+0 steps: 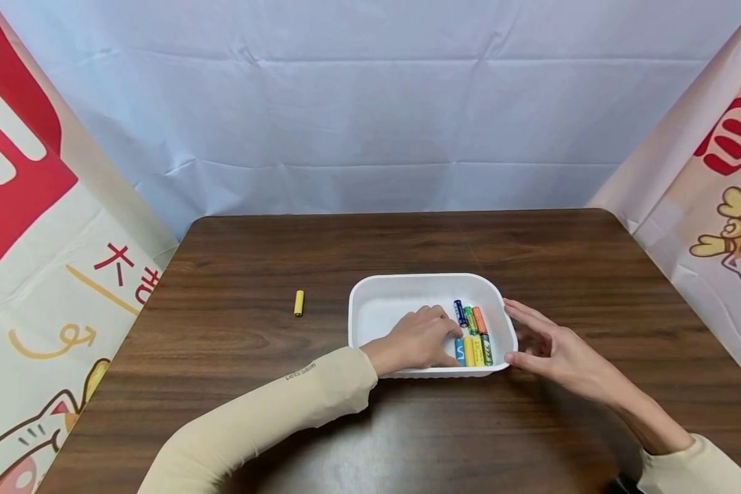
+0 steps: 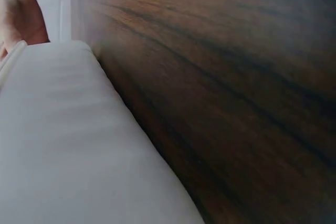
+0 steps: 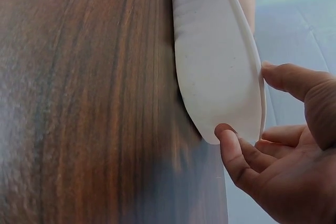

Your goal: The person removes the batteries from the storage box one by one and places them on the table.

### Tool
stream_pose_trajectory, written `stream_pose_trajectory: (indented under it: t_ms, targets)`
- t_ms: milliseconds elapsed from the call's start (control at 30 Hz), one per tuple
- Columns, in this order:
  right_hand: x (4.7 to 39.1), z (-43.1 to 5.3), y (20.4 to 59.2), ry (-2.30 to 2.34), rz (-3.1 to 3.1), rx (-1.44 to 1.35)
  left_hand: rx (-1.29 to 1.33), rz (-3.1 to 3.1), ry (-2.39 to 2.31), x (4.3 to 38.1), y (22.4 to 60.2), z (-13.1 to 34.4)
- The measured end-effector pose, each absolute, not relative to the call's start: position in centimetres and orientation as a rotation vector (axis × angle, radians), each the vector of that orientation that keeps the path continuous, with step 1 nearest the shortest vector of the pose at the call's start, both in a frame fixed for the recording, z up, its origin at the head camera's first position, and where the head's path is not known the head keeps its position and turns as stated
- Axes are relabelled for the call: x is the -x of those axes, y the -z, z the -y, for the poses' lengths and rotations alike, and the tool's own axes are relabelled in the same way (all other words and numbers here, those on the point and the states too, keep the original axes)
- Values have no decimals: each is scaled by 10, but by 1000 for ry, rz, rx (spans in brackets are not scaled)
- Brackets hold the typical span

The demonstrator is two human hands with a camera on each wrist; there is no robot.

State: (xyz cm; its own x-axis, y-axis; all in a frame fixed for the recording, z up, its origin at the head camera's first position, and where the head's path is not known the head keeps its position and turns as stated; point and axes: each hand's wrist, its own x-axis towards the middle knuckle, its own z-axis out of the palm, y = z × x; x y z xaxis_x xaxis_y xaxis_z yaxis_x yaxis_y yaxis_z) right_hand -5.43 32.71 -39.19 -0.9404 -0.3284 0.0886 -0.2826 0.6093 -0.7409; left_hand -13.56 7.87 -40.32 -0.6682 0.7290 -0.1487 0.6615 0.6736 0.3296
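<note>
One yellow cylindrical battery [image 1: 299, 303], laid on wood-grained counter [image 1: 222, 329]. One white plastic tray [image 1: 429, 276], round-cornered, ribbed outside, partly hidden by left hand [image 1: 420, 336]; whether its grip is clamped on the half-covered blue battery [image 1: 460, 352] cannot be told. Six further batteries [image 1: 477, 350], clustered alongside. Right hand [image 1: 558, 353], grip clamped about tray's right end.

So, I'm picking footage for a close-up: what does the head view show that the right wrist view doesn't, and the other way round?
Only the head view: the inside of the white container with batteries lined up at one end, plus a lone yellow battery on the table.

Only the right wrist view: a fingertip of the right hand touching the container's outer wall, below the rim.

Both: the container, that hand, the dark wood tabletop and a pale backdrop.
</note>
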Motion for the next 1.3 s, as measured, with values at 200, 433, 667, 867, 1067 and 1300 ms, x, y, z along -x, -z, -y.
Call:
stream_pose_trajectory:
  t_ms: [200, 433, 667, 867, 1067, 1300]
  targets:
    - [53, -327, 392, 1260, -2766, 528, -1138, -2640, -342, 136, 408, -80]
    - [53, -327, 391, 1271, -2765, 522, -1171, -2660, -295, 138, 409, -81]
    - [53, -327, 389, 1285, -2749, 516, -1137, -2655, -317, 140, 403, -78]
    - [54, -327, 390, 1288, -2747, 514, -1078, -2665, -420, 146, 391, -65]
    - [54, -327, 391, 1304, -2747, 523, -1063, -2697, -552, 153, 369, -36]
    - [54, -326, 393, 1311, -2748, 543, -968, -2700, -750, 164, 341, 16]
